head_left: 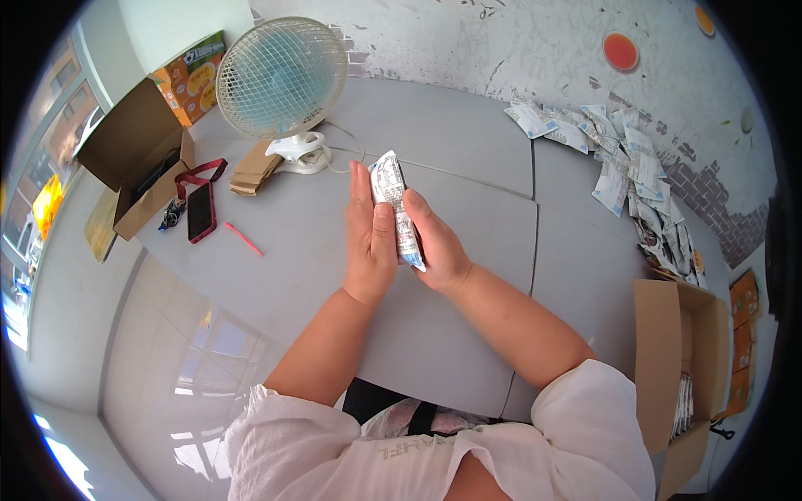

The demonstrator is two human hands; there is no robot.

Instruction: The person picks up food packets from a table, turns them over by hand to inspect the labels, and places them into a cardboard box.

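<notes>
Between my two palms stands a white printed packet (390, 181) with a blue end, tilted a little and held above the grey table (463, 206). My left hand (368, 241) lies along its left side, fingers straight, the thumb across its printed face. From the other side my right hand (438, 241) presses on it, thumb pointing up along its edge. The fingers of my right hand are mostly hidden behind the packet. Whether it is one packet or a few together, I cannot tell.
Similar packets (645, 166) lie heaped at the right. An open cardboard box (656, 363) holds several more upright. To the left are a clip fan (285, 78), brown paper packets (255, 168), a phone (201, 213), a pink stick (243, 238) and an open brown box (153, 181).
</notes>
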